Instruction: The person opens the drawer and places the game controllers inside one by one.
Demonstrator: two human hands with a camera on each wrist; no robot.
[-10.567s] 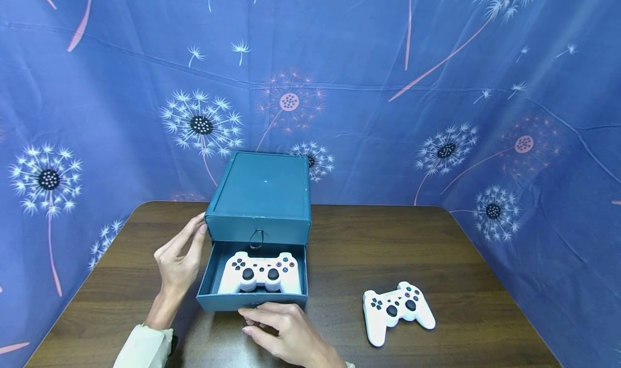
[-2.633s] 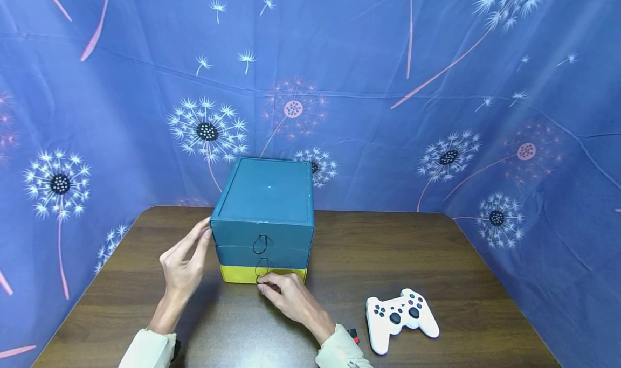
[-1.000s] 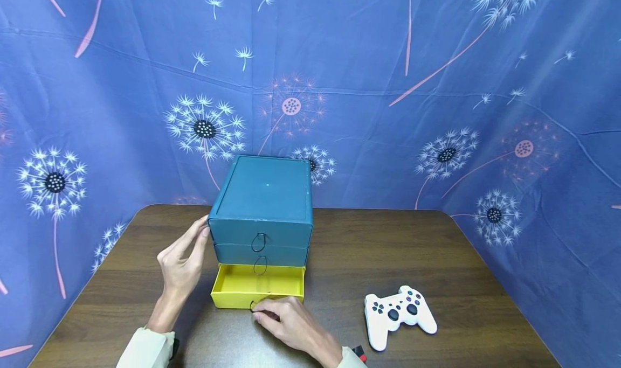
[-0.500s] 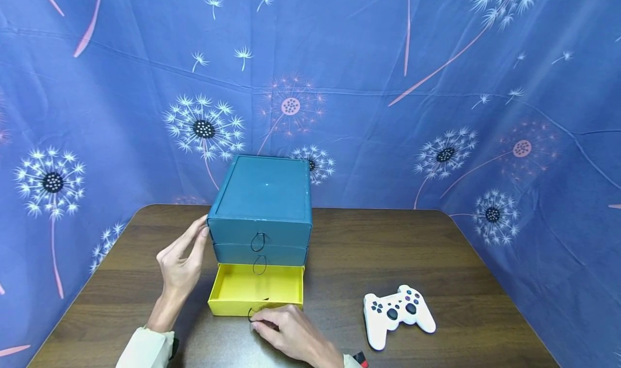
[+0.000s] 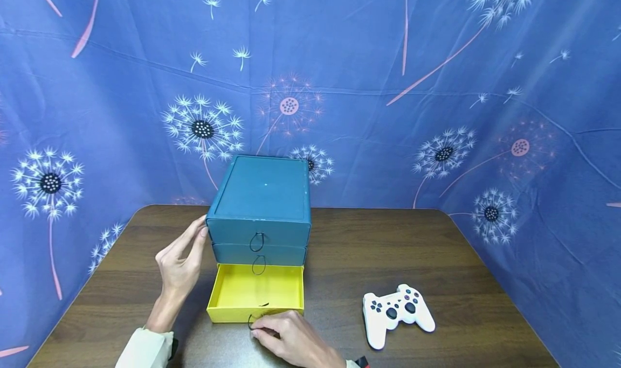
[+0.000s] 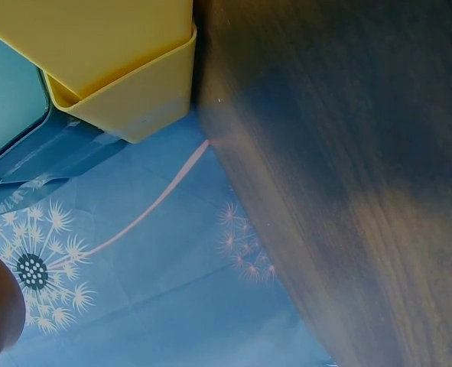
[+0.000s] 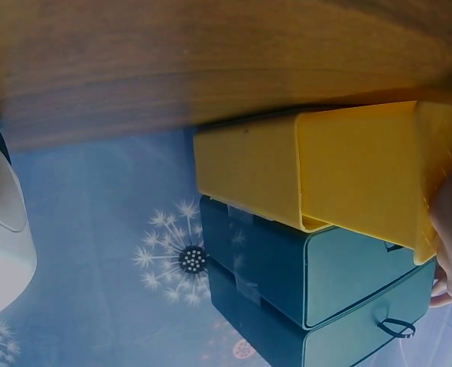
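A stack of drawer boxes stands on the table, with two blue boxes (image 5: pixel 262 187) above a yellow one. The yellow drawer (image 5: pixel 257 286) is pulled out toward me, its bottom bare. My right hand (image 5: pixel 296 338) pinches the black loop (image 5: pixel 250 322) on that drawer's front. Up at the stack's front left corner, my left hand (image 5: pixel 178 265) touches the top blue box with fairly straight fingertips. Both blue drawers are closed, each with a wire loop hanging at its front. From the right wrist view, the yellow drawer (image 7: pixel 359 164) juts out of its sleeve beside my fingers.
A white game controller (image 5: pixel 399 315) lies on the brown wooden table (image 5: pixel 388 244), right of my right hand. Behind the table hangs a blue cloth (image 5: pixel 359 141) with dandelion prints. The table's far edge runs close behind the stack.
Earlier the middle blue drawer stood open with another white controller in it; it is closed now. My right hand has since drawn the yellow drawer out toward me. My left hand stays at the corner.
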